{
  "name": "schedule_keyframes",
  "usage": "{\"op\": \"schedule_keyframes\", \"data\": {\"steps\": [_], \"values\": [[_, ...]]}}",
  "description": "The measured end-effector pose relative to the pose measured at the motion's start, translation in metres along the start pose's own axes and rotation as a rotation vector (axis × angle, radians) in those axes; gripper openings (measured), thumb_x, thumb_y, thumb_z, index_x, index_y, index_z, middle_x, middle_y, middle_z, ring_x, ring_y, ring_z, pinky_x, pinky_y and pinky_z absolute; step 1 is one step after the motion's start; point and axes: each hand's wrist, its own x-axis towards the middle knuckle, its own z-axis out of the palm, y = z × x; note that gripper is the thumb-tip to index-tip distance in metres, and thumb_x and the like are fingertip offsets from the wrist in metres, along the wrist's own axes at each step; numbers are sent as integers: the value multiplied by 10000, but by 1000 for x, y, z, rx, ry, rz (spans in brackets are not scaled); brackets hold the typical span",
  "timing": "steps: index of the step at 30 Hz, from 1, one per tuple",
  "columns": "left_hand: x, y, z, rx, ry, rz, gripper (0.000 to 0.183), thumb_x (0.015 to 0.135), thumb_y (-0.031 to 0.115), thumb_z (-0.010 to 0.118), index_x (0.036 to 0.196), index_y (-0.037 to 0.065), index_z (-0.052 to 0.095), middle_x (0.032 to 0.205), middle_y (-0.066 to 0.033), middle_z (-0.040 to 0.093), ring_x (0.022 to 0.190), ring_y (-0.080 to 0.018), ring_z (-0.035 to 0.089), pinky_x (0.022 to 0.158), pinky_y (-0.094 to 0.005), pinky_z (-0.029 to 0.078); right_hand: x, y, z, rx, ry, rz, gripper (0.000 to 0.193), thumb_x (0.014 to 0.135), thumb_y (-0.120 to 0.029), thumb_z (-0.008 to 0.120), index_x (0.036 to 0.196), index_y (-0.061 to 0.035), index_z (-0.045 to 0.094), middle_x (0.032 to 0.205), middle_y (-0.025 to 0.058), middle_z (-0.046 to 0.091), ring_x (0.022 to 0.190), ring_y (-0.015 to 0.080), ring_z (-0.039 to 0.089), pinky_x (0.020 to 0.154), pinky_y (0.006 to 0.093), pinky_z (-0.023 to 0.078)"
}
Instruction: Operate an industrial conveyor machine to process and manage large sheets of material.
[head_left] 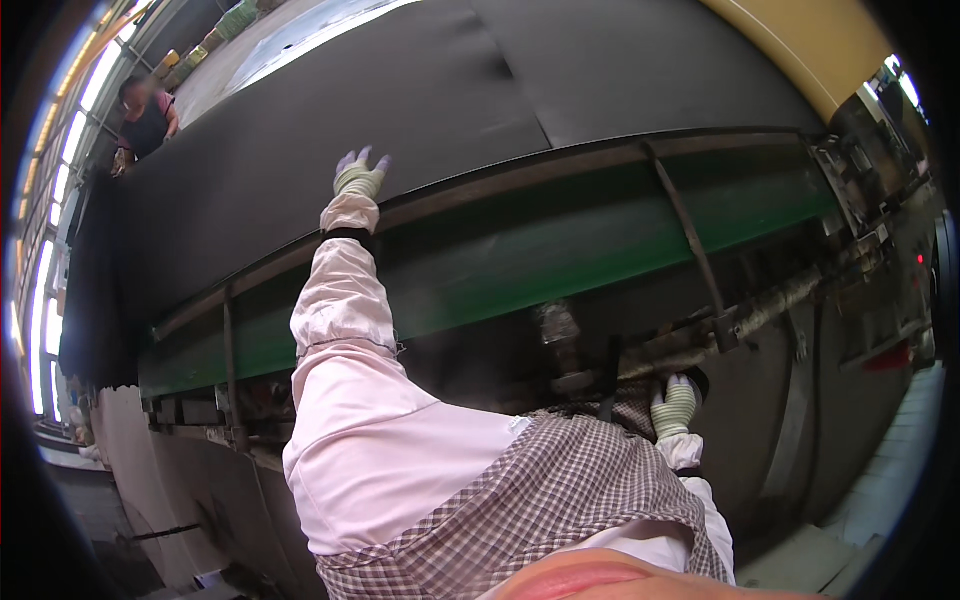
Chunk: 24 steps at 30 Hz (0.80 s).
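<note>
My left hand (pixel 360 174), in a pale knitted glove with light purple fingertips, reaches out with its fingers spread. It is over the near edge of a broad dark grey sheet (pixel 300 150), and nothing is in its grip. I cannot tell whether the palm touches the sheet. Low on the right, my right hand (pixel 677 408) wears a similar glove and is beside my checked apron (pixel 560 470), close to a small dark part at the machine's front. Its fingers are partly hidden, so their grip does not show.
The sheet lies over a long machine bed with a metal rail (pixel 600 160) and a green belt (pixel 500 280) below. Upright bars, a roller shaft (pixel 780 305) and a yellow panel (pixel 800 45) flank it. Another person (pixel 148 120) stands at the far left edge of the sheet.
</note>
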Motion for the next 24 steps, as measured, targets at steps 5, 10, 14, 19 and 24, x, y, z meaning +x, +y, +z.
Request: {"op": "schedule_keyframes", "data": {"steps": [5,10,14,19,24], "values": [[-16,13,3,63,-215,15,608,848,588,559,1349,247,511,1408,-119,453,1313,-345,395,1090,-443,337,9,-11,-11,72,-27,9,267,792,-244,638,926,-15,609,930,227,602,835,404,576,749,489,471],[-26,76,1,67,-245,102,578,856,587,544,1318,240,540,1349,-103,508,1269,-346,430,1073,-434,348,11,-16,-19,106,-30,6,240,782,-237,639,911,-36,614,886,200,612,787,393,585,711,487,476],[-33,151,9,56,-255,234,617,852,622,505,1332,235,530,1373,-77,494,1259,-332,439,1076,-433,350,16,-20,-26,180,10,-16,203,773,-210,644,899,-53,620,860,186,615,741,378,589,665,476,481],[-36,216,16,12,-271,437,573,893,575,485,1341,220,523,1419,-64,463,1310,-310,399,1091,-419,338,16,-20,-25,217,10,-7,176,762,-177,651,905,-79,622,839,169,603,732,368,587,658,472,479],[-20,206,42,-494,-324,624,568,902,508,537,1342,148,518,1390,-128,490,1298,-308,432,1077,-408,352,18,-21,-29,243,21,-13,170,768,-176,646,905,-79,617,844,168,602,741,364,586,662,473,476]]}}
